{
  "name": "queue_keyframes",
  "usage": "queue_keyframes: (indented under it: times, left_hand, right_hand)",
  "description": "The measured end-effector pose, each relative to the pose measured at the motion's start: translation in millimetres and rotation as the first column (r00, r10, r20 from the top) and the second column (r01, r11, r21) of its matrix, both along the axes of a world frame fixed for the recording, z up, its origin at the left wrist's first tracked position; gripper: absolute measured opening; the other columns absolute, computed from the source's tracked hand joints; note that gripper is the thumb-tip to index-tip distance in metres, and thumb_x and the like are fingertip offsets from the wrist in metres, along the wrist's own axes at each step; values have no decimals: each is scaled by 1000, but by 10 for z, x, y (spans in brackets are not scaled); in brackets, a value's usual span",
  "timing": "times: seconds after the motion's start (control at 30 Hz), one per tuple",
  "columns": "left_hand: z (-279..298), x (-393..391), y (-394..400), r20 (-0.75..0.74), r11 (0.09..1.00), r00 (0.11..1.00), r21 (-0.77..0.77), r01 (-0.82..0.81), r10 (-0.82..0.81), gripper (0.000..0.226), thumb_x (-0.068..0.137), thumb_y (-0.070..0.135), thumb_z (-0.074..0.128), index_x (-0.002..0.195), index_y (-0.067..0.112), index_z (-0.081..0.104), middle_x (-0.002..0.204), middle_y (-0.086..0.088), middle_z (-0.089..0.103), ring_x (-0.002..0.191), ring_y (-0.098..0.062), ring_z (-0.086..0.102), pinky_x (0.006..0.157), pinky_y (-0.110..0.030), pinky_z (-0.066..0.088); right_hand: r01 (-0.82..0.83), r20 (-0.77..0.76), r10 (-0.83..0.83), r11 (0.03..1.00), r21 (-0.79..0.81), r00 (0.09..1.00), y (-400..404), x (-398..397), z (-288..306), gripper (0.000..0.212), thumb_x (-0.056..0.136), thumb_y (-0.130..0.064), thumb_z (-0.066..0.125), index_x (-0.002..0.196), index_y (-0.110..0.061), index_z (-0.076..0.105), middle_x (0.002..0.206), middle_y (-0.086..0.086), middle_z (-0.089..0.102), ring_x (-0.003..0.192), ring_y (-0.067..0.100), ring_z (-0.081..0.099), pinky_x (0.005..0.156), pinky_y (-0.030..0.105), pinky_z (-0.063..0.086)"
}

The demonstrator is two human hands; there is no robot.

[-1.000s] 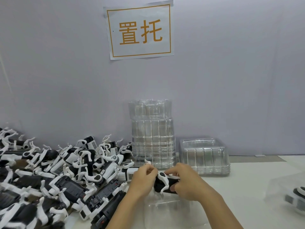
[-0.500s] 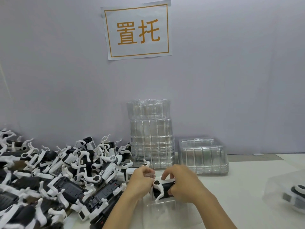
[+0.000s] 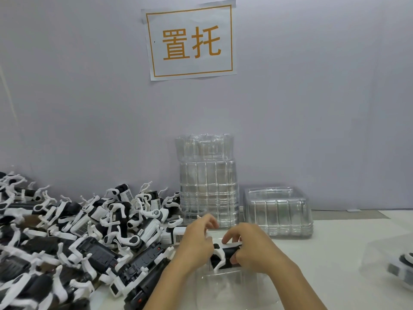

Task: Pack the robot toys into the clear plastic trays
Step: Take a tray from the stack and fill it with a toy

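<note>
Right now I see both hands on one black-and-white robot toy (image 3: 225, 256), held just above a clear plastic tray (image 3: 225, 287) on the white bench (image 3: 335, 253). My right hand (image 3: 257, 251) curls its fingers (image 3: 230, 236) round the toy's body; my left hand (image 3: 196, 242) grips its other end, though part of that grip is hidden. A heap of robot toys (image 3: 78, 231) lies at left. Behind, a tall tray stack (image 3: 207, 182) and a low tray stack (image 3: 277, 211) stand against the wall, under a paper sign (image 3: 190, 40).
</note>
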State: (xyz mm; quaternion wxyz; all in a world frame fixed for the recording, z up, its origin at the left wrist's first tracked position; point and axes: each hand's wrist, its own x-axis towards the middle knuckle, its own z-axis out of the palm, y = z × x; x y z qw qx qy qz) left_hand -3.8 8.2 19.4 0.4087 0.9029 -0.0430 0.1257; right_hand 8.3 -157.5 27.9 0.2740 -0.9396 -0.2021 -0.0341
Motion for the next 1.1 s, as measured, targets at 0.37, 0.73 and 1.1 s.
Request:
queue_keyframes:
  times: [0.37,0.73,1.1]
  left_hand:
    - [22,-6,41,-132,981,986,152,120,-100,10,88,43,67,87,36,60,114,15,54,112,-9,51,100,-33,41]
    - [65,-69,16,-104,964,989,230,131,-109,15,91,51,61,89,37,55,108,24,50,110,-12,49,92,-28,39]
    - [223,-176,-246,-346,781,925,529,332,-159,76,61,71,75,124,46,40,142,13,31,133,-18,22,117,-48,16]
  right_hand:
    - [157,32,-163,978,140,986,-364,43,201,27,79,-28,78,92,-48,65,95,-21,55,110,9,51,104,42,41]
    - [314,-243,-246,899,304,938,-461,118,6,18,85,-29,78,95,-27,63,110,-2,54,101,18,56,78,26,43]
    - [283,-224,-226,921,268,948,-432,102,52,11,90,-29,73,96,-28,63,92,-9,51,96,17,57,73,25,43]
